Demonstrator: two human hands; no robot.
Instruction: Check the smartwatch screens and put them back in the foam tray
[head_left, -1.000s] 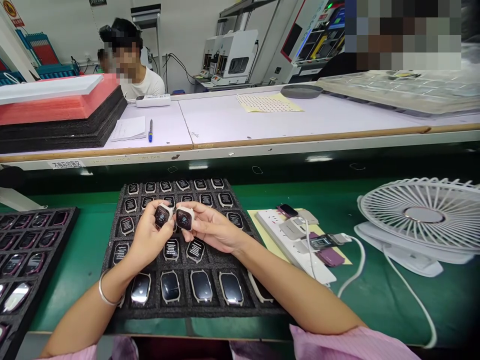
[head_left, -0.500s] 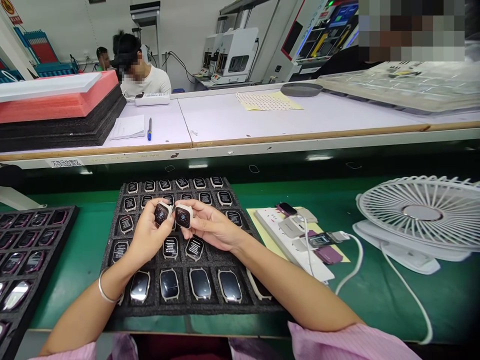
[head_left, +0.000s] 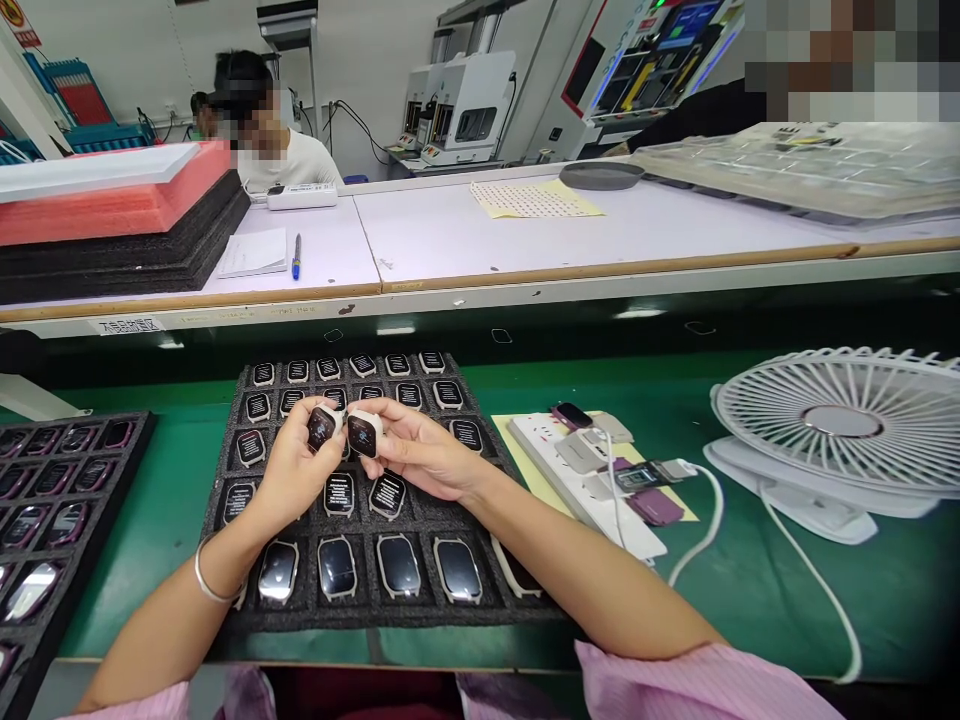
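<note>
Probably light and slick-faced, both white-cased square watches [head_left: 363, 435], finger-pinched singly in left hand [head_left: 298, 468] and right hand [head_left: 424, 452], suit rim holds.

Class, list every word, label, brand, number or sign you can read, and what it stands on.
None is clear enough to quote.
Watch screens in the dark tray: white lines, too small.
Watches in the left hand and right hand: screen marks too small.
Label on the upper bench's edge: blurred.
Red sign, upper left: blurred.
Tall machine, upper right: lettering blurred.
</note>
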